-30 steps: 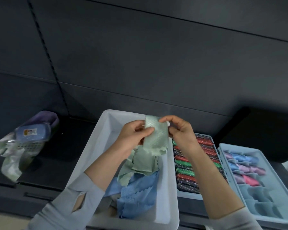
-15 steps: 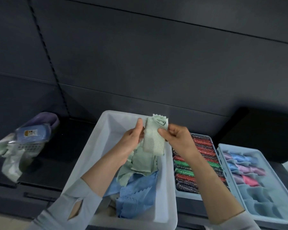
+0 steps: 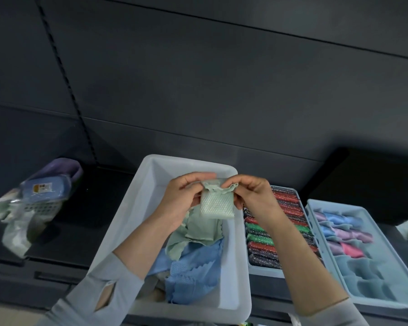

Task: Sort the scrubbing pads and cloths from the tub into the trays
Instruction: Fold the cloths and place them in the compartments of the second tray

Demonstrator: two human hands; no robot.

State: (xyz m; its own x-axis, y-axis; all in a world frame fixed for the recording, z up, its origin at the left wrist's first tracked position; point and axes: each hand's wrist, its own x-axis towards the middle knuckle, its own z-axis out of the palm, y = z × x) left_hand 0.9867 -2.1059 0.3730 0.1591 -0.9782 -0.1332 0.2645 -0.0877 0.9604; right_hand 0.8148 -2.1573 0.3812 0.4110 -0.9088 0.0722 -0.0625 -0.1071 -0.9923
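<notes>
Loose cloths in tub: nearest you, a scalloped-edge light blue cloth [image 3: 193, 276] lies in the near end of the pale grey plastic tub [image 3: 137, 208], with a crumpled pale green cloth [image 3: 193, 234] on top of it further in. I count two for certain; more may be buried beneath.
Left hand: your left hand [image 3: 183, 203] has its fingers curled behind the folded pale green mesh-textured cloth [image 3: 218, 205] and its thumb pinching the top left corner.
Right hand: your right hand [image 3: 252, 198] pinches the top right edge between thumb and fingertips.
Cloth in hand: one, held above the middle of the tub, clear of the heap, hanging as a small folded rectangle with a frilled upper edge.
Step in hand: this looks like tidying the fold before placing it. Keep both pinches level so the fold stays square, press the frilled edge flat, then carry it right with one hand under it so it does not spring open.
Pad tray: just right of the tub, the narrow grey tray of glittery scrubbing pads [image 3: 269, 245] holds red, green and dark pads in tight rows; your forearm hides part, so no exact count.
Cloth tray: furthest right, the light blue divided tray [image 3: 363, 267] holds folded blue, purple and pink cloths at its far end; several near compartments look free.
Trays: two.
</notes>
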